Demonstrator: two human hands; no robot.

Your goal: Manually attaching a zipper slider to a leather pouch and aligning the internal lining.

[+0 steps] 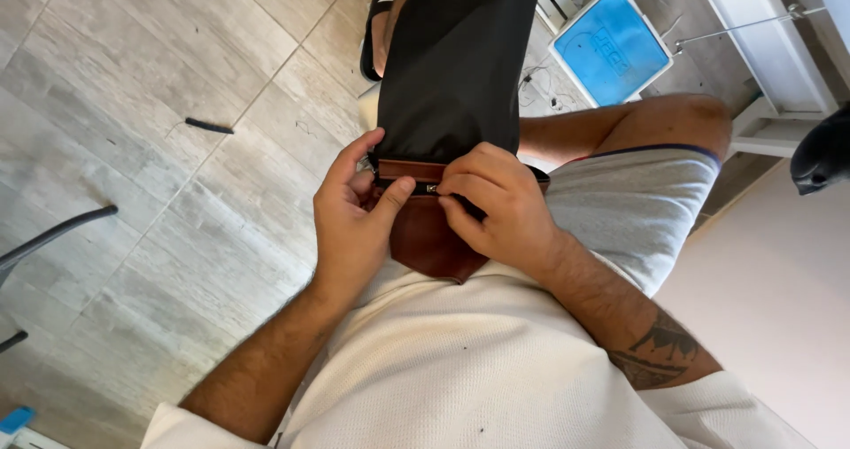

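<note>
Both of my hands meet on a black bag (453, 59) with a brown leather flap (425, 236) that lies across my lap, its dark body stretching away from me over my knee. On my left hand (350, 214) the fingers are narrow — thumb pressed down on the brown leather band (409, 169) along the bag's mouth, the other fingers curled behind the edge, holding it fast. On my right hand (500, 205) the fingers are closed to a pinch right at the small metal zip pull (432, 188), just beside my left thumb; I cannot tell whether they actually grip the pull or only touch it. The brown flap hangs toward my white shirt (460, 360), between my two wrists. Past my knee, on the grey tiled floor (133, 104), lies a blue-and-white case (611, 46) — well apart from the bag.
</note>
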